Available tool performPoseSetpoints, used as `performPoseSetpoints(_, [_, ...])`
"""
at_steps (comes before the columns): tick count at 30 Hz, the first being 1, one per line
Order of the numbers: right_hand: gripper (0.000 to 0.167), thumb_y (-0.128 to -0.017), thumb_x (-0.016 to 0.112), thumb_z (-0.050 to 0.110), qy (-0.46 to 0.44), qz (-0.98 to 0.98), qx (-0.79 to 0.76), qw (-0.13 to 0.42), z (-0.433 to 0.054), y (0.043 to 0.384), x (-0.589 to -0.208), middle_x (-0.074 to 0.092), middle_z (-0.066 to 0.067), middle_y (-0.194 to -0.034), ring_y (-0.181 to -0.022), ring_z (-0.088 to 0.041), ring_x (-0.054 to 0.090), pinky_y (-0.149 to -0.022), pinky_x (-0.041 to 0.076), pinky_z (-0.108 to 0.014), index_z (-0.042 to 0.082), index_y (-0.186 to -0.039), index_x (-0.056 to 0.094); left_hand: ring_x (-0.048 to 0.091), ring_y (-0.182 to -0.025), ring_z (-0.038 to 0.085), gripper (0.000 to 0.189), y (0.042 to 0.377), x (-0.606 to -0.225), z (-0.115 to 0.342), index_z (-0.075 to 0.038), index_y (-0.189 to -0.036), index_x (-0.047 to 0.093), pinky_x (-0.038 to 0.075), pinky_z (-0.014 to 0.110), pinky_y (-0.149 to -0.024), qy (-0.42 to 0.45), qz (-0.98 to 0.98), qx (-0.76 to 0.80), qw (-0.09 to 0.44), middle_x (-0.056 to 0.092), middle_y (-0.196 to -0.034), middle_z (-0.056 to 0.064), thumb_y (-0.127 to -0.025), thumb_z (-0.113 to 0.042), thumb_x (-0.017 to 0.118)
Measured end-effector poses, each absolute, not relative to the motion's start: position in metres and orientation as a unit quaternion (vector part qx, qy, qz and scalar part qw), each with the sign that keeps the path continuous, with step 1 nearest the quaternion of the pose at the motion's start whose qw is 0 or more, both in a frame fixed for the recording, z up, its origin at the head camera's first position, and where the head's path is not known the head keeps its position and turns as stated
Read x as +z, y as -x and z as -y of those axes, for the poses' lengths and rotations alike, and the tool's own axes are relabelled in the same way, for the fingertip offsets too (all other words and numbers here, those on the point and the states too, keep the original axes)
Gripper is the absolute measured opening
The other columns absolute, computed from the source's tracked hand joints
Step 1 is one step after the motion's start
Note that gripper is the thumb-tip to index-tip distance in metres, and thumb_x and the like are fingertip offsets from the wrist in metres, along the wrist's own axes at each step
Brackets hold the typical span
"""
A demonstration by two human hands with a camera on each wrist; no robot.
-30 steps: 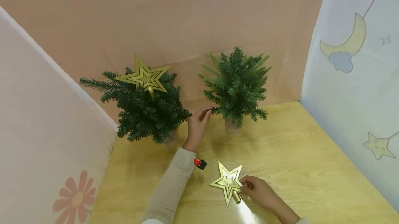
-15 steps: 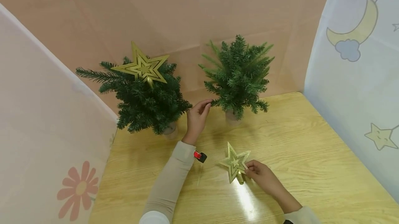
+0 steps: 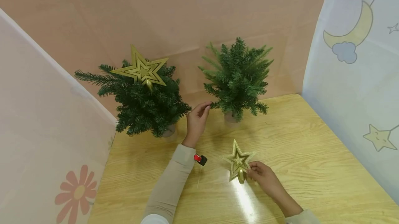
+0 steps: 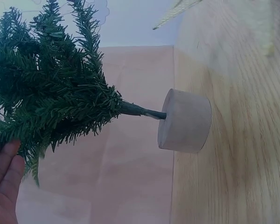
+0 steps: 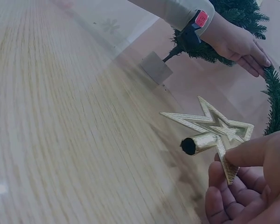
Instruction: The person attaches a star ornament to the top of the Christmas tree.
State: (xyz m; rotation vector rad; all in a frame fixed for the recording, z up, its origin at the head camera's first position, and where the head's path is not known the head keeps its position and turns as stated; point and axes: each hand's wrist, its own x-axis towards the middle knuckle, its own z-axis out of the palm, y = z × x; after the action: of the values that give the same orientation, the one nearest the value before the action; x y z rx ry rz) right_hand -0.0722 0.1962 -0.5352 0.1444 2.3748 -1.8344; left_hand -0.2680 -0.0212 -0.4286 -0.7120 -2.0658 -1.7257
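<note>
My left hand [image 3: 196,122] pinches a low branch tip of the right-hand small artificial Christmas tree [image 3: 238,78] between thumb and fingers. That tree stands upright on a round pale base [image 4: 185,121]. In my right hand [image 3: 265,179], thumb and fingers pinch a gold star tree topper [image 3: 238,160] by one lower point. The topper is tilted up over the table, and its hollow tube [image 5: 198,143] shows an open, dark end in the right wrist view. A second tree [image 3: 146,109] at the left carries another gold star topper [image 3: 143,71] at its top.
Both trees stand near the back of a wooden table [image 3: 296,154], in front of a plain peach backdrop [image 3: 187,16]. Printed side panels flank the table, the right one with a moon [image 3: 352,30]. My left forearm [image 3: 173,182] reaches between the left tree and the held topper.
My right hand has carried the topper forward over the table, towards the trees, and tipped it more upright. My left hand keeps its pinch on the branch. The head view has shifted slightly.
</note>
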Motion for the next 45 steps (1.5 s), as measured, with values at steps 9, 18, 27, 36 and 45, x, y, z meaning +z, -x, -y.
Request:
performPoseSetpoints(9, [0.031,-0.097,0.062,0.021,-0.103,-0.773,-0.624,0.046,-0.197,0.071,-0.539,0.065,-0.014,-0.104,-0.095,-0.027,0.065,-0.081,0.056,-0.031,-0.001,-0.118,0.057,0.068,-0.098,0.025,0.022,0.265,-0.438,0.019,0.0,-0.117,0.068,0.058,0.033,-0.08,0.247,0.731,-0.608,0.185,0.069,-0.113,0.012,-0.097,-0.005,0.059])
performPoseSetpoints(18, [0.032,-0.097,0.063,0.024,-0.105,-0.777,-0.62,0.011,-0.198,0.069,-0.539,0.064,-0.017,-0.105,-0.097,-0.031,0.064,-0.081,0.056,-0.03,-0.001,-0.116,0.057,0.069,-0.095,0.026,0.022,0.263,-0.445,0.014,-0.001,-0.117,0.068,0.058,0.033,-0.08,0.253,0.722,-0.613,0.198,0.07,-0.113,0.011,-0.097,-0.004,0.059])
performPoseSetpoints(27, [0.03,-0.097,0.063,0.024,-0.106,-0.773,-0.624,-0.033,-0.202,0.07,-0.538,0.061,-0.018,-0.105,-0.1,-0.032,0.063,-0.085,0.056,-0.03,0.001,-0.115,0.057,0.068,-0.1,0.02,0.023,0.264,-0.448,0.012,0.001,-0.118,0.067,0.056,0.032,-0.085,0.265,0.708,-0.622,0.203,0.067,-0.116,0.018,-0.097,-0.002,0.058])
performPoseSetpoints(36, [0.03,-0.098,0.062,0.02,-0.103,-0.759,-0.64,-0.058,-0.202,0.068,-0.527,0.059,-0.015,-0.104,-0.094,-0.02,0.065,-0.086,0.055,-0.027,-0.004,-0.115,0.055,0.067,-0.102,0.021,0.023,0.262,-0.451,0.008,0.001,-0.118,0.067,0.055,0.032,-0.088,0.257,0.698,-0.636,0.207,0.068,-0.116,0.013,-0.097,-0.003,0.059])
performPoseSetpoints(45, [0.028,-0.098,0.061,0.016,-0.095,-0.754,-0.646,-0.076,-0.199,0.068,-0.518,0.059,-0.019,-0.104,-0.096,-0.023,0.066,-0.085,0.053,-0.02,-0.005,-0.115,0.054,0.067,-0.104,0.022,0.023,0.26,-0.451,0.015,0.002,-0.118,0.066,0.055,0.032,-0.089,0.254,0.699,-0.634,0.212,0.067,-0.116,0.016,-0.097,-0.003,0.059])
